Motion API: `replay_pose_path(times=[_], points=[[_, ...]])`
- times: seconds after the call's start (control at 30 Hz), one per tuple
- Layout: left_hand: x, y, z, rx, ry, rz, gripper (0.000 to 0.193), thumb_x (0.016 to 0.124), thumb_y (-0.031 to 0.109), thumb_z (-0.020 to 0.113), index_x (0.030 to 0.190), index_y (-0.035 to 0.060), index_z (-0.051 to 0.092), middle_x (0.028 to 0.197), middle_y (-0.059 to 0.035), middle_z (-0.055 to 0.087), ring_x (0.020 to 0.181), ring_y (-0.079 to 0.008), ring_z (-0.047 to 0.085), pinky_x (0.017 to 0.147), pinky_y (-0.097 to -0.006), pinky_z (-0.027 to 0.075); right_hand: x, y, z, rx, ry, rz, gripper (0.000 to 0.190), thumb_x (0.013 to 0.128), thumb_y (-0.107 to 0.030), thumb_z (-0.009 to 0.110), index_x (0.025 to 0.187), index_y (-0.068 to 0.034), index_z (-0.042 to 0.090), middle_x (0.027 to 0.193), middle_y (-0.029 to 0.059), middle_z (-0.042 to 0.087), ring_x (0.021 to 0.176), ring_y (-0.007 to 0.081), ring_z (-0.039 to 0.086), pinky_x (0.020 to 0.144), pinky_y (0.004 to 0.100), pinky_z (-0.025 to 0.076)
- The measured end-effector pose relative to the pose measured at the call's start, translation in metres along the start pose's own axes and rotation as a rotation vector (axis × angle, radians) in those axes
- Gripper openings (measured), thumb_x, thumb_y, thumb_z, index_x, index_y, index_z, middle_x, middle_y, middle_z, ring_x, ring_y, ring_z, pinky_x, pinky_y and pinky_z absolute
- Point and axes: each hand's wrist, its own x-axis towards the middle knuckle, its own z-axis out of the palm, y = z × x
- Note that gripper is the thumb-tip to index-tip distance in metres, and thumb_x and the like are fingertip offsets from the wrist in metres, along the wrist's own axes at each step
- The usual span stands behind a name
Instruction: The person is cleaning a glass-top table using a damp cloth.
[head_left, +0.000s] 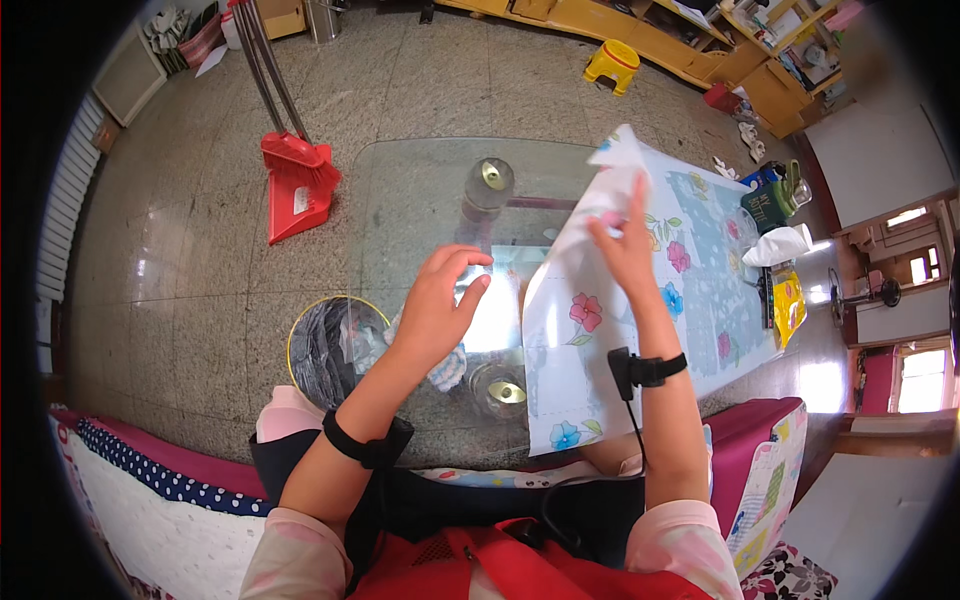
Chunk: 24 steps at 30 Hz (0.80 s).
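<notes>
A flowered plastic tablecloth (559, 300) covers the right part of a glass table (420, 195); its left part is folded back, with one corner raised at the top. My right hand (626, 247) lies against the folded part, thumb and fingers spread; whether it grips the sheet is not clear. My left hand (450, 300) is above the uncovered glass, fingers curved and apart, holding nothing. A crocheted cloth piece (448, 369) shows partly behind my left forearm, at or beneath the glass.
On the table's right end are a green bottle (769, 202), tissues (776, 246), a black remote control (766, 298) and a yellow packet (789, 307). A lined waste bin (322, 360), a red dustpan (300, 202) with a broom and a yellow stool (613, 64) stand on the floor.
</notes>
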Motion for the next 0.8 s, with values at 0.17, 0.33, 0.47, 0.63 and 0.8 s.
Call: replay_pose_path(times=[0.17, 0.33, 0.47, 0.63, 0.8], points=[[-0.003, 0.004, 0.003, -0.032, -0.010, 0.007, 0.025, 0.091, 0.016, 0.064, 0.114, 0.0062, 0.064, 0.124, -0.0143, 0.060, 0.116, -0.0313, 0.057, 0.098, -0.0370, 0.044, 0.001, -0.020, 0.056, -0.450, -0.658, -0.322, 0.080, 0.090, -0.044, 0.066, 0.155, -0.016, 0.030, 0.152, 0.0228, 0.038, 0.145, 0.0419, 0.027, 0.117, 0.0511, 0.024], [-0.012, -0.019, -0.015, 0.087, -0.002, 0.038, 0.024, 0.093, 0.015, 0.060, 0.114, 0.0048, 0.063, 0.124, -0.0157, 0.060, 0.116, -0.0347, 0.057, 0.099, -0.0397, 0.044, -0.018, -0.032, 0.077, -0.577, -0.599, -0.409, 0.065, 0.090, -0.039, 0.067, 0.144, -0.011, 0.046, 0.149, 0.0237, 0.042, 0.142, 0.0424, 0.032, 0.114, 0.0468, 0.033], [-0.017, -0.029, -0.035, 0.111, 0.016, -0.006, 0.024, 0.094, 0.014, 0.057, 0.117, 0.0058, 0.062, 0.122, -0.0166, 0.060, 0.115, -0.0362, 0.056, 0.099, -0.0400, 0.044, -0.063, -0.045, 0.092, -0.407, -0.516, -0.475, 0.061, 0.087, -0.035, 0.069, 0.139, -0.008, 0.051, 0.147, 0.0248, 0.042, 0.139, 0.0417, 0.036, 0.112, 0.0465, 0.037], [-0.015, -0.046, -0.082, -0.005, 0.262, -0.090, 0.021, 0.096, 0.009, 0.053, 0.115, 0.0035, 0.061, 0.113, -0.0134, 0.064, 0.108, -0.0297, 0.061, 0.095, -0.0373, 0.047, -0.142, -0.081, 0.127, -0.485, -0.608, -0.684, 0.068, 0.087, -0.034, 0.068, 0.145, -0.007, 0.043, 0.153, 0.0236, 0.034, 0.143, 0.0397, 0.031, 0.116, 0.0469, 0.031], [-0.027, -0.042, -0.113, -0.624, 0.362, -0.283, 0.024, 0.099, 0.012, 0.050, 0.120, 0.0022, 0.058, 0.122, -0.0096, 0.061, 0.113, -0.0199, 0.059, 0.102, -0.0345, 0.044, -0.118, -0.078, 0.157, -0.642, -0.570, -0.689, 0.074, 0.092, -0.043, 0.060, 0.151, -0.008, 0.034, 0.157, 0.0241, 0.026, 0.147, 0.0414, 0.019, 0.119, 0.0499, 0.021]])
